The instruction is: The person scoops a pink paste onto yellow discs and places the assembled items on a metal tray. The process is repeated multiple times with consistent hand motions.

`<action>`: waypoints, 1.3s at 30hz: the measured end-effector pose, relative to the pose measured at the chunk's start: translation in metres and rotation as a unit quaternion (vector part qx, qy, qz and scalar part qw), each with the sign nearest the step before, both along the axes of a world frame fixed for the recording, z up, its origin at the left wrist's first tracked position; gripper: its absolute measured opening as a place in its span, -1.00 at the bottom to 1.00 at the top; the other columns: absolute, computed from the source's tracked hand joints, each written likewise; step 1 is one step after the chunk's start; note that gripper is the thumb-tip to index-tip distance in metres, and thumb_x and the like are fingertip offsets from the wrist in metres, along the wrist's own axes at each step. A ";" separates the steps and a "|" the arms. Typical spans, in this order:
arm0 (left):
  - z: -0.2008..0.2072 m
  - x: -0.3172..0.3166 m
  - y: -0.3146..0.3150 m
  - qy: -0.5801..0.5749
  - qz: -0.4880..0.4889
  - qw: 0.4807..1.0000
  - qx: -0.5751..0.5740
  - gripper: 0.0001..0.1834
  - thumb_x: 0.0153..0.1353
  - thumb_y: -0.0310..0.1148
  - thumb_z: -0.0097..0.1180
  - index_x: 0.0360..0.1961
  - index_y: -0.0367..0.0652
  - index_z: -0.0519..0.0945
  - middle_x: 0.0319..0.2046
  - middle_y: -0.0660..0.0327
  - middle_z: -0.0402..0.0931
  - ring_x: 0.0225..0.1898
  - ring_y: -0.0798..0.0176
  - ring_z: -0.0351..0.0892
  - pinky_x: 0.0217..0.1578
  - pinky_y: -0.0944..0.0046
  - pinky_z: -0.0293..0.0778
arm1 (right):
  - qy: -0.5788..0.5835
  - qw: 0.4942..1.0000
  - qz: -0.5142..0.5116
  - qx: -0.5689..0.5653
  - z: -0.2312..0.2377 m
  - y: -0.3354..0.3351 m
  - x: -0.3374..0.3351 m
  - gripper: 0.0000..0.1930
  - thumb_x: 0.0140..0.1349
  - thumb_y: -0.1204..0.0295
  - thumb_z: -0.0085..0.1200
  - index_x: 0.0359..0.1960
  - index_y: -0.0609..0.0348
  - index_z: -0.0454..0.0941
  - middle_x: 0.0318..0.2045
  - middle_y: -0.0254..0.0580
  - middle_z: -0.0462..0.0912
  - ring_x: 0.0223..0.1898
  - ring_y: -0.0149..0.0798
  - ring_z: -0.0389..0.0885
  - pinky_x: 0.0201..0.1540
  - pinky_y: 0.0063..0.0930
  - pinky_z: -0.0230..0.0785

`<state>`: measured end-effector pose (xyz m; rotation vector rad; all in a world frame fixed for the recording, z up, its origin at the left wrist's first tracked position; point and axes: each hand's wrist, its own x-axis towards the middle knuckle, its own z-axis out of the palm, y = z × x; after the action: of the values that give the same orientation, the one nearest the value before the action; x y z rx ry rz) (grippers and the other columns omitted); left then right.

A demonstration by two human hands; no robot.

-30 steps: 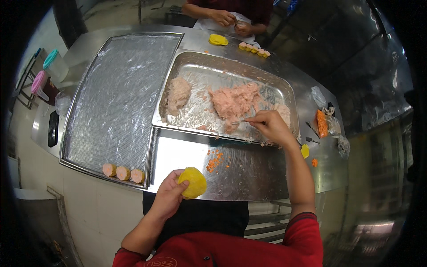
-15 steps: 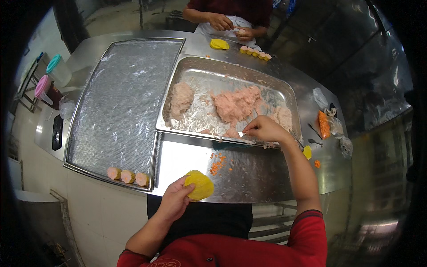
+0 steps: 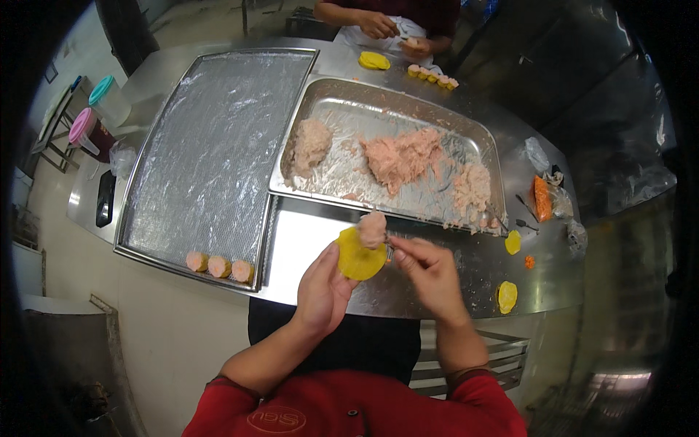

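My left hand (image 3: 322, 295) holds a thin round yellow wrapper (image 3: 357, 264), thumb against its edge. A lump of pink minced meat paste (image 3: 373, 229) sits over the wrapper's upper edge, carried on a small tool mostly hidden by the paste. My right hand (image 3: 433, 280) pinches the tool's handle; whether it is a spoon or a spatula I cannot tell. Beyond both hands lies a deep steel pan (image 3: 357, 116) with a large mound of meat paste (image 3: 404, 156) in the middle and smaller heaps at both ends.
Three filled yellow dumplings (image 3: 219, 266) stand on a film-covered mesh tray (image 3: 211, 153) at left. Loose wrappers (image 3: 507, 297), chopped orange bits (image 3: 530, 262) and an orange-filled bag (image 3: 542, 199) lie at right. Across the table, a co-worker's hands (image 3: 382, 27) work near more dumplings (image 3: 433, 76).
My right hand has come back from the pan with a lump of paste on the tool. My left hand has raised the wrapper to meet it. The view has shifted slightly.
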<state>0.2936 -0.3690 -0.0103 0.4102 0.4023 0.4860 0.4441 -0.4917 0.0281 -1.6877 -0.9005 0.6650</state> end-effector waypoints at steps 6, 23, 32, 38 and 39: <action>0.009 -0.006 -0.007 -0.006 0.035 0.997 0.065 -0.44 0.62 -0.16 -0.31 0.42 -0.37 0.27 0.38 -0.07 0.35 0.45 0.00 0.32 0.50 -0.04 0.19 | -0.273 0.950 -0.116 0.101 -0.053 0.005 -0.063 -0.55 0.23 0.76 0.12 0.16 0.23 0.69 -0.31 -0.06 0.60 -0.36 -0.21 0.60 -0.28 -0.42 0.48; 0.004 -0.045 0.013 0.170 -0.124 0.809 0.549 -0.65 0.06 -0.47 0.48 -0.11 -0.24 0.66 -0.18 0.12 0.67 -0.13 0.10 0.69 -0.07 0.17 0.58 | -0.370 0.917 0.104 0.109 -0.008 -0.039 -0.039 -0.43 -0.04 0.74 0.23 0.10 0.08 0.74 -0.33 -0.16 0.59 -0.39 -0.17 0.59 -0.34 -0.33 0.46; -0.003 -0.043 0.009 0.152 -0.120 0.805 0.561 -0.70 0.07 -0.50 0.45 -0.16 -0.22 0.65 -0.24 0.10 0.67 -0.19 0.11 0.70 -0.11 0.21 0.57 | -0.417 0.899 0.134 -0.003 -0.010 -0.050 -0.043 -0.42 0.03 0.64 0.21 0.18 0.00 0.67 -0.35 -0.19 0.54 -0.34 -0.14 0.61 -0.31 -0.29 0.49; -0.002 -0.046 0.014 0.221 -0.111 0.849 0.467 -0.67 0.06 -0.56 0.42 -0.13 -0.22 0.64 -0.22 0.10 0.69 -0.15 0.10 0.72 -0.07 0.22 0.58 | -0.421 0.902 0.094 -0.014 0.018 -0.061 -0.035 -0.43 0.00 0.67 0.23 0.13 -0.02 0.69 -0.29 -0.19 0.59 -0.33 -0.14 0.63 -0.30 -0.29 0.52; -0.003 -0.046 0.014 0.208 -0.110 0.821 0.519 -0.65 0.04 -0.56 0.43 -0.11 -0.22 0.63 -0.21 0.10 0.69 -0.15 0.09 0.72 -0.06 0.22 0.58 | -0.421 0.902 0.093 -0.008 0.019 -0.061 -0.036 -0.44 -0.01 0.68 0.23 0.11 -0.03 0.70 -0.28 -0.20 0.61 -0.34 -0.15 0.63 -0.31 -0.30 0.52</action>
<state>0.2481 -0.3554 -0.0133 1.6360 0.4780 0.3486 0.4081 -0.5531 0.0475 -1.9339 -1.6739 0.0145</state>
